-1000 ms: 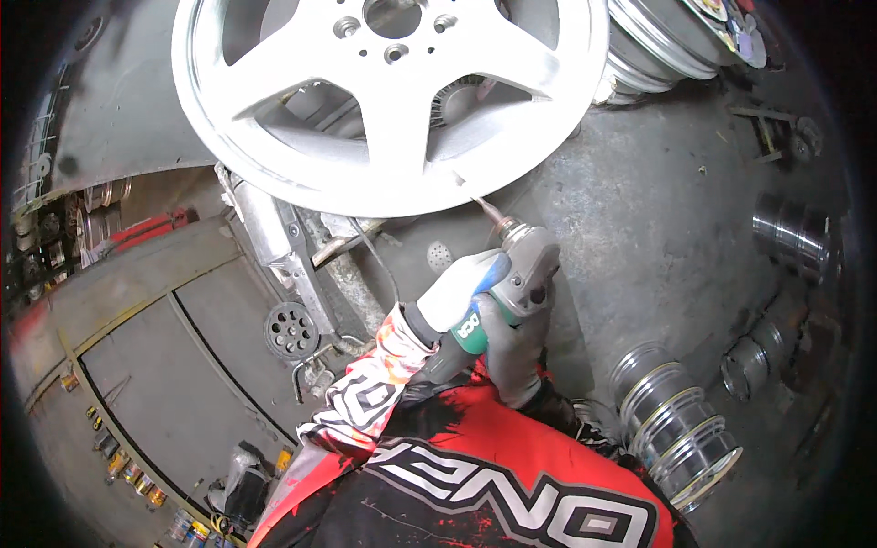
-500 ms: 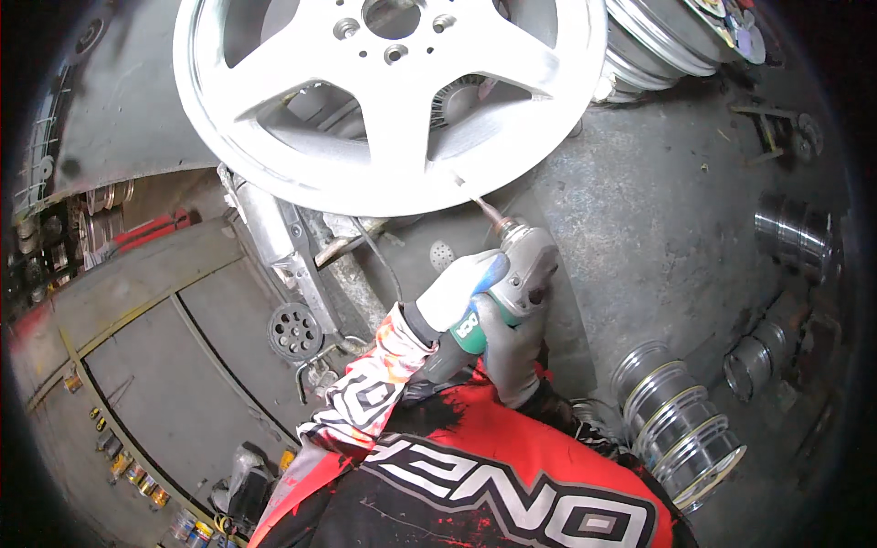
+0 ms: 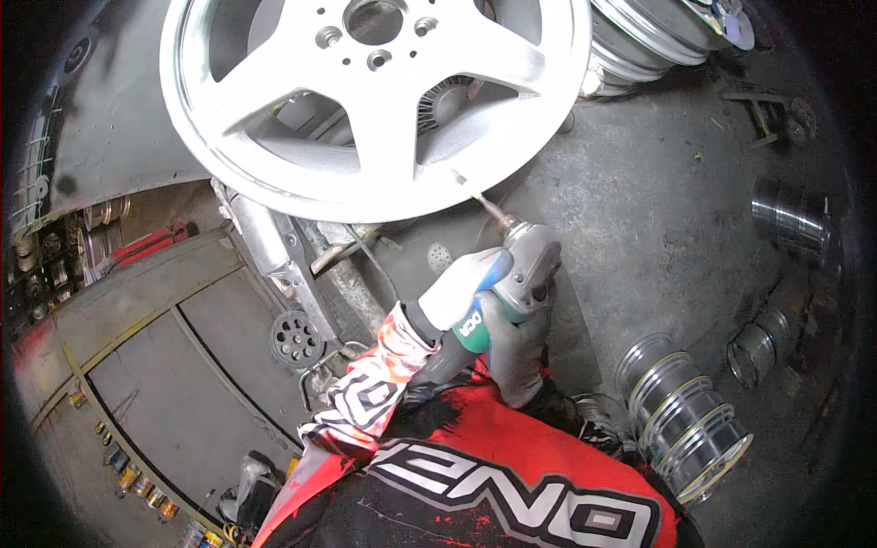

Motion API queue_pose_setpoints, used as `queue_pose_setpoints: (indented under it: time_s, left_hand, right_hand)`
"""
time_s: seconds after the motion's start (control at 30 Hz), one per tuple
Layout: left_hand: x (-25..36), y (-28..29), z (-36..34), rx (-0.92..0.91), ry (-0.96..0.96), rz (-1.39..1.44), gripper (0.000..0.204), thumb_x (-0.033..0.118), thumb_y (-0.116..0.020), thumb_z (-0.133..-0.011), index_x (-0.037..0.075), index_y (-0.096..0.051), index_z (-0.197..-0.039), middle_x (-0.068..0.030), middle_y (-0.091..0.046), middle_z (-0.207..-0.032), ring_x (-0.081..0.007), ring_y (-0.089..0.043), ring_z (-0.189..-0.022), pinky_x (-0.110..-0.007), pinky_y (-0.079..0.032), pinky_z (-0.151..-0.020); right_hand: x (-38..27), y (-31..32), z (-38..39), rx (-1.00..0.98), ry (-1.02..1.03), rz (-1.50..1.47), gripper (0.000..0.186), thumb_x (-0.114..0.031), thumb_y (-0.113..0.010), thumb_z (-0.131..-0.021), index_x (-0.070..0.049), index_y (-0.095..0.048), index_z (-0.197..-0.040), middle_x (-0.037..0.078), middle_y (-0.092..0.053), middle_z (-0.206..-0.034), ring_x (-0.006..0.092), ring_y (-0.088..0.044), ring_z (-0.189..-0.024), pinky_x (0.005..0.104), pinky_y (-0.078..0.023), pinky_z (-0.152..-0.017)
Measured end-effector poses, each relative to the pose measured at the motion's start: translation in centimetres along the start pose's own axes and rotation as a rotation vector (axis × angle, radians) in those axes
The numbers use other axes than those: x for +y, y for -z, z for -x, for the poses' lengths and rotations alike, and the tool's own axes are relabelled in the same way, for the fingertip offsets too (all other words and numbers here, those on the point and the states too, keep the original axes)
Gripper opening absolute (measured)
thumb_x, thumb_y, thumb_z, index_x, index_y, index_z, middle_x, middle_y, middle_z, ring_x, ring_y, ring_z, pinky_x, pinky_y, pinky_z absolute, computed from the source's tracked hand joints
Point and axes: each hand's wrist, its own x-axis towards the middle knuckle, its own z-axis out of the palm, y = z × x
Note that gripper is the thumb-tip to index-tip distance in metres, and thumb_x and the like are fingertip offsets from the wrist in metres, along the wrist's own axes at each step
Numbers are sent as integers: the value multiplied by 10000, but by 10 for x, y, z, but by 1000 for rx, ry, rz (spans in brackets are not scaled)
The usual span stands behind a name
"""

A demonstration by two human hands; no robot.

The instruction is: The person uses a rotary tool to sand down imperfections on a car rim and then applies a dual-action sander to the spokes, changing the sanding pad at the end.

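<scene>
A silvery white five-spoke wheel rim (image 3: 301, 196) fills the top of the view, tilted up in front of me. Both my gloved hands are closed on a green and grey die grinder (image 3: 528, 268). My left hand (image 3: 464, 285), in a white and blue glove, wraps the tool's body from the left. My right hand (image 3: 513, 352), in a grey glove, grips it from the right, its fingers partly hidden. The grinder's thin bit (image 3: 459, 177) reaches the rim's near outer face, below a spoke; whether it touches, I cannot tell.
Below the rim is a metal stand (image 3: 269, 242) with a black holed handwheel (image 3: 297, 339). Stacked rims stand at the lower right (image 3: 681, 411), and more rims (image 3: 644, 41) at the upper right. On the left lies a large grey panel (image 3: 164, 356) with small jars along its edge.
The rim appears slightly further left and lower in the view, with the surroundings shifting a little. My hands keep the same grip on the grinder, whose bit stays near the rim's edge.
</scene>
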Motion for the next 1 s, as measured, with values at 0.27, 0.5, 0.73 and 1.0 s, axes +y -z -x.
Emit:
queue_pose_setpoints:
  time_s: [0.27,0.5,0.73,1.0]
  left_hand:
    - [-7,2,7,-23,-40,142,478,370,-584,-1063,8,-578,-1376,-75,-673,-1233,-166,-647,-1111,-328,-517,-994]
    - [-15,6,9,-63,-36,283,519,364,-541,-1071,18,-524,-1458,-115,-648,-1356,-217,-627,-1224,-380,-480,-1084]
    - [-20,10,13,30,-46,283,523,362,-536,-1069,10,-525,-1456,-118,-646,-1364,-225,-621,-1236,-385,-468,-1094]
    - [-25,6,-20,-160,-49,385,488,392,-586,-1057,10,-614,-1358,-97,-703,-1252,-196,-671,-1128,-361,-527,-1008]
  right_hand:
    - [6,0,2,-93,8,-38,855,29,-836,-762,0,-366,-1474,147,-532,-1398,241,-558,-1285,385,-456,-1094]
    - [-2,-3,3,-60,122,73,876,18,-868,-738,2,-361,-1453,138,-546,-1343,225,-575,-1259,386,-478,-1075]
    - [-9,-8,1,-100,159,-5,866,-2,-876,-742,5,-358,-1436,131,-568,-1311,218,-607,-1213,380,-508,-1033]
    - [-17,3,-7,20,136,152,873,-58,-913,-722,14,-397,-1422,145,-562,-1326,226,-588,-1231,373,-492,-1035]
